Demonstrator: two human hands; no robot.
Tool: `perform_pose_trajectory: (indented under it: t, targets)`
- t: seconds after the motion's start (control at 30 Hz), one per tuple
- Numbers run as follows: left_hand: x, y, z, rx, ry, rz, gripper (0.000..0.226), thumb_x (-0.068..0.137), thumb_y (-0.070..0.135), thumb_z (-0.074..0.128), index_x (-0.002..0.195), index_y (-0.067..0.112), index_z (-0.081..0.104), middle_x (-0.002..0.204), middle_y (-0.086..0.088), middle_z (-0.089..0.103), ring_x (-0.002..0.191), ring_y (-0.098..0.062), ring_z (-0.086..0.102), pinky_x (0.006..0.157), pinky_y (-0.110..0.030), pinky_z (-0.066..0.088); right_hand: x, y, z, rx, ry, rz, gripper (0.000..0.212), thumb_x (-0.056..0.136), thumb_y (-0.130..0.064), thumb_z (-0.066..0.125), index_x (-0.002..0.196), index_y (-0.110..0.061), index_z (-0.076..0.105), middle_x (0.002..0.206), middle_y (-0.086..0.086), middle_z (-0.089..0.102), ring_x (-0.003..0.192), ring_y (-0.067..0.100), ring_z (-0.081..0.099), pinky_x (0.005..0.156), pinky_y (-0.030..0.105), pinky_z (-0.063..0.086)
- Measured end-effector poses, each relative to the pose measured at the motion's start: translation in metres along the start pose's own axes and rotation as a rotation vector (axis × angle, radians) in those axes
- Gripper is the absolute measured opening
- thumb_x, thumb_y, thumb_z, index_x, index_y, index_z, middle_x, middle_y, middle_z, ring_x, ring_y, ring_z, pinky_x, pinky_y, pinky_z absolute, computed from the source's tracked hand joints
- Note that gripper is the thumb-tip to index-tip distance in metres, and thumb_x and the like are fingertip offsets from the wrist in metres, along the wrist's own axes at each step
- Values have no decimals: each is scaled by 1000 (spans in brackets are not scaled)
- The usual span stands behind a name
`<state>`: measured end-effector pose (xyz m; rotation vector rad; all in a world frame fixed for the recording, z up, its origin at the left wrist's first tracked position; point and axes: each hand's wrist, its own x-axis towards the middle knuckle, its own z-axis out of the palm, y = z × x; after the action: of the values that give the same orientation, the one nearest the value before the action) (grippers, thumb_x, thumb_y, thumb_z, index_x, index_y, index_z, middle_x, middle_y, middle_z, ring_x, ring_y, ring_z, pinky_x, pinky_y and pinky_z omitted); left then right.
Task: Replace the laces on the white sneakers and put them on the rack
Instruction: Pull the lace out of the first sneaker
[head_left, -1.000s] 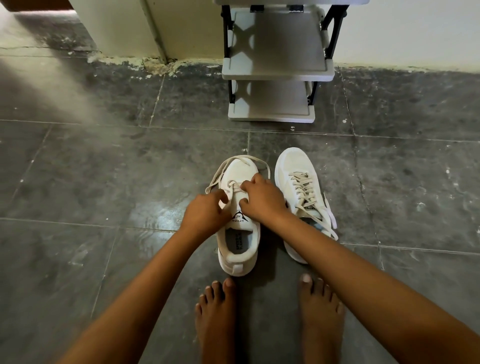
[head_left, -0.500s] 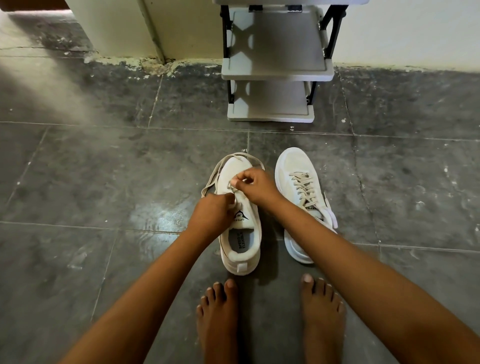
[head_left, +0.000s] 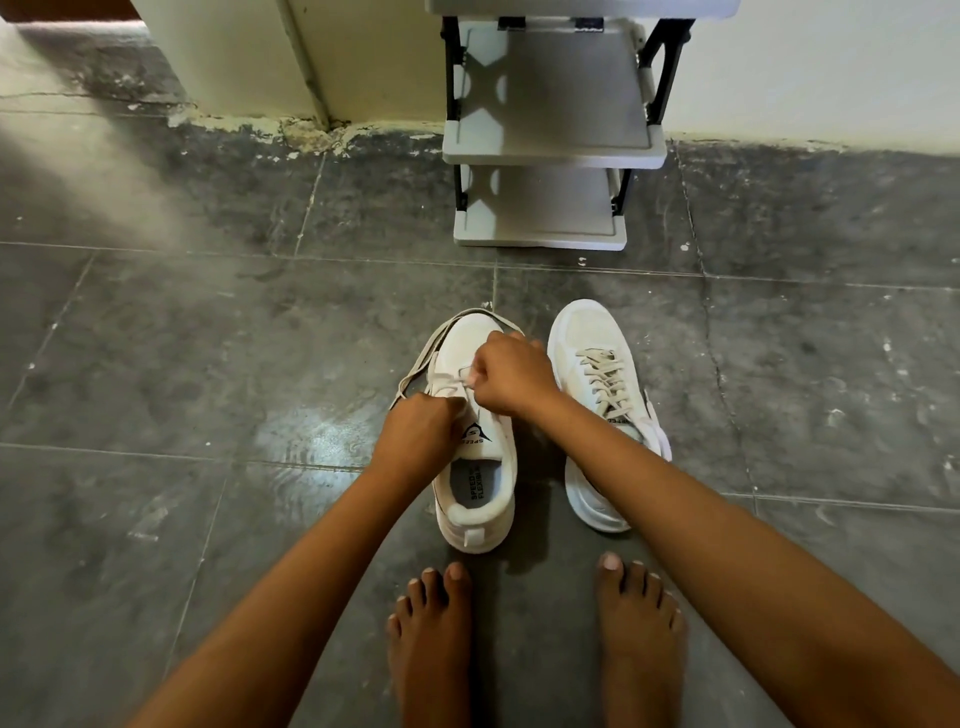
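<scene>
Both hands, the left hand (head_left: 421, 431) and right hand (head_left: 511, 374), pinch the lace (head_left: 431, 345) over the left sneaker (head_left: 475, 467) beside the laced sneaker (head_left: 597, 374).

Single head view, high, facing forward-down over floor (head_left: 208, 364) toward rack (head_left: 550, 150) at wall

White sneakers: left sneaker (head_left: 475, 467) w/ black logo + black insole text, beige lace (head_left: 423, 358); right sneaker (head_left: 597, 395) w/ beige laces. Rack (head_left: 553, 150): grey shelves, black frame. Floor (head_left: 208, 364): dark grey tiles, pale smudges
</scene>
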<state>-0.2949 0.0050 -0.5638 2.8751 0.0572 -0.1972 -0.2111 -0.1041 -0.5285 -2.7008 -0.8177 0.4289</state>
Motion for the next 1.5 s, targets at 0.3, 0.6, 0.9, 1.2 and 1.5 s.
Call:
perform_pose_trajectory:
  t: [0.3,0.6,0.9,1.2,1.5]
  targets:
    - [1,1,0,-56,10,24,29,93,27,44,93,11,67,84,-10,68,75,-30,61,66,-37,51,-12,6,-2,-51,-158,25,33,87,-27,55,116,-13,61,124,11,49,115,30,47,93,39,42]
    - [-1,-1,1,-60,12,29,33,94,29,41,93,10,67,83,-12,67,78,-32,61,64,-36,49,-7,-8,-10,414,21,75,12,84,-16,66,92,-8,71,97,6,67,89,20,62,76,30,45]
    - [-2,-7,1,-19,43,33,22,93,28,48,104,18,64,87,-9,68,81,-30,61,64,-34,48,-8,12,-2,1,-142,78,43,84,-34,64,124,-18,59,127,9,48,116,28,48,88,34,42]
    - [2,-5,0,34,27,20,19,94,25,48,104,17,62,90,-10,66,80,-31,60,65,-34,50,-7,-3,2,-274,73,-32,20,89,-14,51,103,-11,65,111,6,61,108,28,53,86,33,38]
    - [3,-1,-1,61,-18,9,26,98,33,42,111,20,61,95,-8,65,84,-26,61,70,-33,50,-15,-1,-17,708,141,86,15,84,-17,67,93,-5,71,86,-2,63,74,10,56,73,27,45]
